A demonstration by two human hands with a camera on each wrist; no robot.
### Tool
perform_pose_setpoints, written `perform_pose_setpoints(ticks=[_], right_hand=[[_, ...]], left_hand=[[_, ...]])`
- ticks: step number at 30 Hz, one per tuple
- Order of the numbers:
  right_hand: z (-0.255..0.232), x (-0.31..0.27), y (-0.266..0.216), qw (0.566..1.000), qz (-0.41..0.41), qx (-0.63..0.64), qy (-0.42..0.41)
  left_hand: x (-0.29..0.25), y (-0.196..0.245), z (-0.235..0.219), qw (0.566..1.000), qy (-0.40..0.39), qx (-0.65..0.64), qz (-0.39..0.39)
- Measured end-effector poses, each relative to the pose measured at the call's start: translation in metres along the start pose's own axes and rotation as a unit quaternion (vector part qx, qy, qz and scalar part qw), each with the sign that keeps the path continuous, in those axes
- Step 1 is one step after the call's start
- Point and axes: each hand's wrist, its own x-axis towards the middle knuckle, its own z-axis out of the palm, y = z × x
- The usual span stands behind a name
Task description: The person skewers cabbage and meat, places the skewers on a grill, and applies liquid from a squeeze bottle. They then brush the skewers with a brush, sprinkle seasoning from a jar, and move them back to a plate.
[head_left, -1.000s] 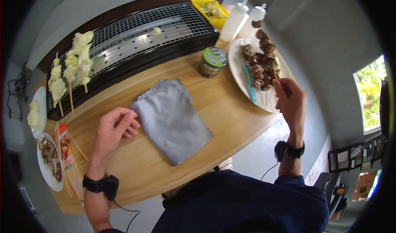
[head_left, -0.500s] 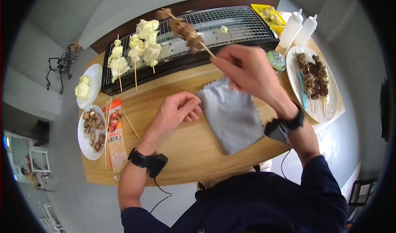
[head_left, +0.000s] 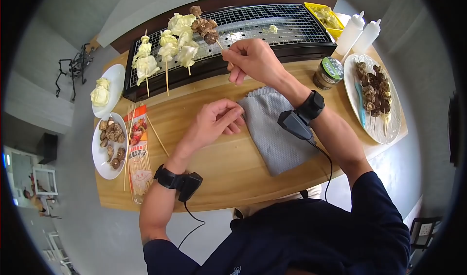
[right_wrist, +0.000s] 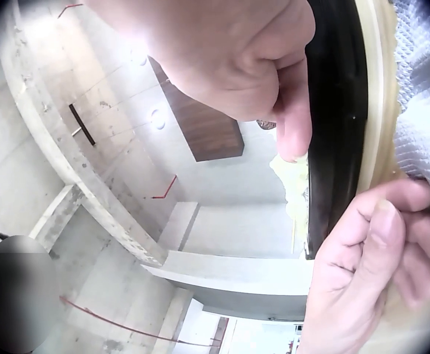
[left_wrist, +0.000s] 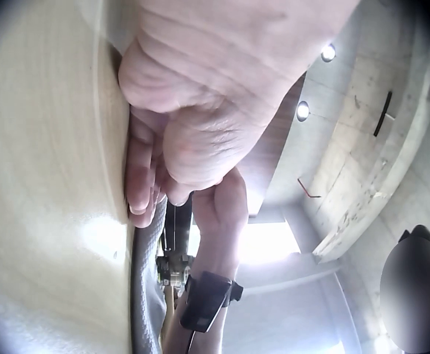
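Note:
My right hand [head_left: 258,61] pinches the bare end of a mushroom skewer [head_left: 203,27], a wooden stick threaded with brown, wrinkled caps. It holds the skewer over the front of the black wire-mesh grill [head_left: 287,28], beside several skewers of pale cabbage leaves [head_left: 186,51]. In the right wrist view the fingers hide most of the mushroom skewer. My left hand [head_left: 216,122] rests on the wooden table with loosely curled fingers, close by the grey cloth [head_left: 279,129], holding nothing. More brown skewers [head_left: 374,88] lie on the white oval plate [head_left: 390,114] at the right.
Two squeeze bottles [head_left: 351,33], a green-lidded jar [head_left: 329,73] and a yellow tray [head_left: 335,33] stand at the right. On the left are a plate of mushrooms [head_left: 113,133], a plate with cabbage [head_left: 100,92], a packet of sticks [head_left: 140,153] and loose sticks.
My right hand has taken the mushroom skewer from the right-hand plate and carried it left to the grill, beside the cabbage skewers. The left hand stays by the cloth.

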Motion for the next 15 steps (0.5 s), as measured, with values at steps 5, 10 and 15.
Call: perform_pose_setpoints(ticks=[5,10,15], right_hand=[[-0.001,0.001,0.004,0.999,0.023,0.021,-0.011],[0.001,-0.004,-0.006,0.999,0.034,0.001,-0.034],[0.009,-0.002,0.000,0.995,0.054,0.033,-0.072]], left_hand=[[0.000,0.002,0.000,1.000,0.002,0.001,0.000],[0.001,0.002,0.000,1.000,0.002,0.014,-0.006],[0.001,0.002,0.002,0.999,0.016,0.027,-0.020]])
